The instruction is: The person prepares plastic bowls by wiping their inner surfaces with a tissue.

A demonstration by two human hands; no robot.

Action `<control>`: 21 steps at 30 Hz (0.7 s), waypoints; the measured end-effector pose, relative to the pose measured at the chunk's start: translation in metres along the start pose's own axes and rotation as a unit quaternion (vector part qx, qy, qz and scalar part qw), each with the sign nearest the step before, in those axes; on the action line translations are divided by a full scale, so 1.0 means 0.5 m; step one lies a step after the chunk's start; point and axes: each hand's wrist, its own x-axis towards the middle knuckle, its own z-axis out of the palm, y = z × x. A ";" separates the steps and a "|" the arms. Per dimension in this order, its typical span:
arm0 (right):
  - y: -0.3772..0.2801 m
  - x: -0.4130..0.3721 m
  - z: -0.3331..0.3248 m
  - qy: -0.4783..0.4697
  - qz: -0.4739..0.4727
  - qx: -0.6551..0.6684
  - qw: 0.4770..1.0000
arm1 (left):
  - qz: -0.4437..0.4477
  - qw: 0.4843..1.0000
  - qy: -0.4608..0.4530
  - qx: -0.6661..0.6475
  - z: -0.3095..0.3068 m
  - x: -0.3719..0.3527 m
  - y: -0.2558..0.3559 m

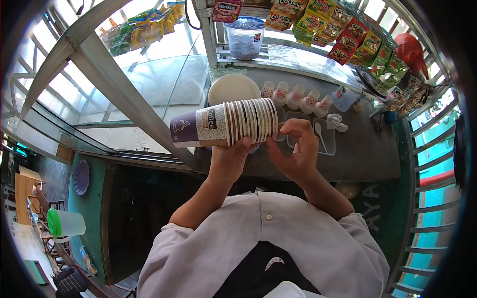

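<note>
A nested stack of paper coffee cups [211,124] lies sideways in front of my chest, purple and patterned base to the left, white rims to the right. My left hand [231,161] grips it from below, the thumb near the rims; its other fingers are mostly hidden behind the stack. At the right end, my right hand [298,146] has its thumb and curled forefinger on the rim of the outermost cup. Behind the stack, on the dark counter, a clear plastic tray [328,148] holds a white plastic spoon [319,130].
Several patterned plastic cups [295,98] stand in a row at the back, beside a round cream-coloured plate [233,89]. Crumpled tissue [337,122] lies to the right. Drink sachets [343,39] hang above. A lidded tub [245,39] sits on the ledge; a glass case [144,94] borders the left.
</note>
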 end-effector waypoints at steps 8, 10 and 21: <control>-0.005 -0.020 -0.015 -0.036 0.000 -0.033 0.999 | 0.015 1.000 -0.002 0.016 0.019 -0.011 -0.006; -0.011 -0.017 -0.016 -0.035 -0.004 -0.024 0.999 | 0.012 1.000 -0.010 -0.002 0.017 -0.014 -0.008; -0.017 -0.017 -0.006 0.023 -0.037 -0.053 0.998 | 0.007 1.000 -0.007 0.016 0.015 -0.023 -0.012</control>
